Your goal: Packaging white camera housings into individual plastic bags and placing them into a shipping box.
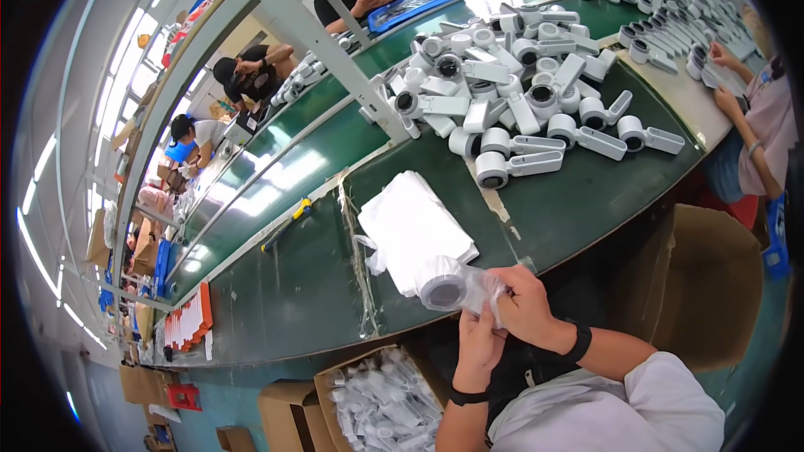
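Over the near edge of the green table, both my hands hold a white device (442,285) that looks like a handheld fan, with a round grey-faced head. A clear plastic bag (483,286) covers it. My right hand (529,308) is closed around the bagged handle end. From below, my left hand (480,341) pinches the bag near the same end. The handle is mostly hidden by the fingers. Just beyond the device's head lies a stack of white plastic bags (410,222), flat on the table.
A large heap of white handheld fans (511,75) covers the table's far right. A yellow-handled cutter (289,223) lies left of the bags. Below the edge stand a carton (331,385) of bagged fans and a big open carton (712,285). Another person (758,117) works at right.
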Available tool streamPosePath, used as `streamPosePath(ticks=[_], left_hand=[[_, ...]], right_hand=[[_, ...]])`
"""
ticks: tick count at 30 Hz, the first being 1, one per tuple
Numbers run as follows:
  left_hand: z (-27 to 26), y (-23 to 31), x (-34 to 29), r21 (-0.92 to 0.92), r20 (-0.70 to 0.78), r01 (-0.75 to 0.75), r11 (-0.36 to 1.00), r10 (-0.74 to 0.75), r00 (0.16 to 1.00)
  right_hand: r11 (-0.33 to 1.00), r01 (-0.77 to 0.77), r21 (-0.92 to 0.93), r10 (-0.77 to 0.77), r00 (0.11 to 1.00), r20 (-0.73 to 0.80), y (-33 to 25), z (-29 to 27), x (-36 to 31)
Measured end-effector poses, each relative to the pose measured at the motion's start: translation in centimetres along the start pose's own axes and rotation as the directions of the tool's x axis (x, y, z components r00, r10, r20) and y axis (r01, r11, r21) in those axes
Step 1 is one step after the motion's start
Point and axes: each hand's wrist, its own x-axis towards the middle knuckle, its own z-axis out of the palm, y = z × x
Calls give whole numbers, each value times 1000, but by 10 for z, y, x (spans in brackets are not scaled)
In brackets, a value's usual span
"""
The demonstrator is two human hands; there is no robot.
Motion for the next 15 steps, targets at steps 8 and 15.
streamPosePath(ticks=[8, 15], left_hand=[[-12, 28, -19, -175, 81, -96, 980, 111, 990], [-45, 33, -40, -31, -72, -277, 960, 274, 959]], right_hand=[[991, 72, 112, -71, 997, -6, 17, -1, -2], [978, 99, 185, -129, 979, 158, 24, -7, -12]])
